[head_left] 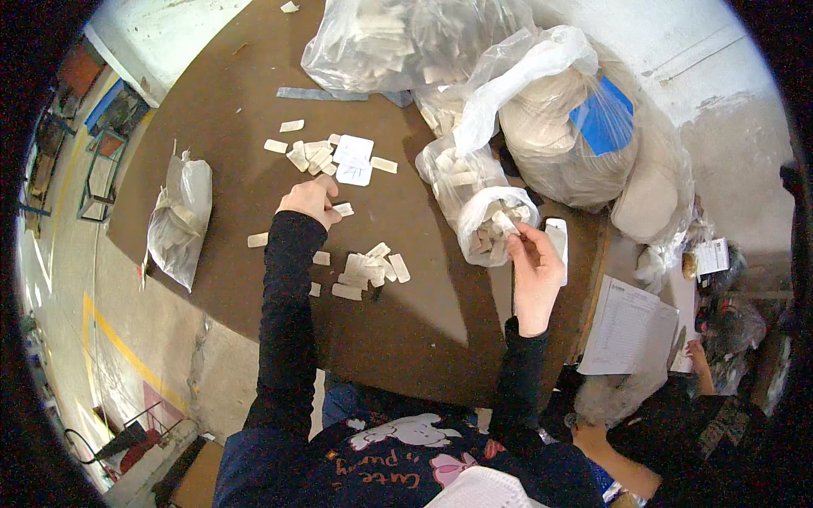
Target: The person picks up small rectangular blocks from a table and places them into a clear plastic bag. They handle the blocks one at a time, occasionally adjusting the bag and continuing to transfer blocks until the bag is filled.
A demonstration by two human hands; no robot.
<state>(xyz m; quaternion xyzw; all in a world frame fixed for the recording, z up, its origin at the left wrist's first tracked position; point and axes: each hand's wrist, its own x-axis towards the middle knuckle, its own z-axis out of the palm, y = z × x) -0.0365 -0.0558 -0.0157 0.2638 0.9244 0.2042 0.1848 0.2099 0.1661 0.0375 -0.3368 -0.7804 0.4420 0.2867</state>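
Brown tabletop (pixel 415 322), scattered pale pieces (pixel 360 269)

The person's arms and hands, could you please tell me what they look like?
The left hand and right hand are bare, without gloves. Close-fitting black sleeves, plain as far as shows, reach the wrists; looser dark navy sleeves cover them higher up.

Brown table (pixel 423 313) with pale strips (pixel 354 279), plastic bags (pixel 182 222).

Bright wall (pixel 669 51) at 2 o'clock, sheen on plastic bags (pixel 389 46) at 12, shadows across the worktop (pixel 406 339) toward 5, pale strips (pixel 347 292) fairly crisp, fisheye bending edges into a black, speckled rim.
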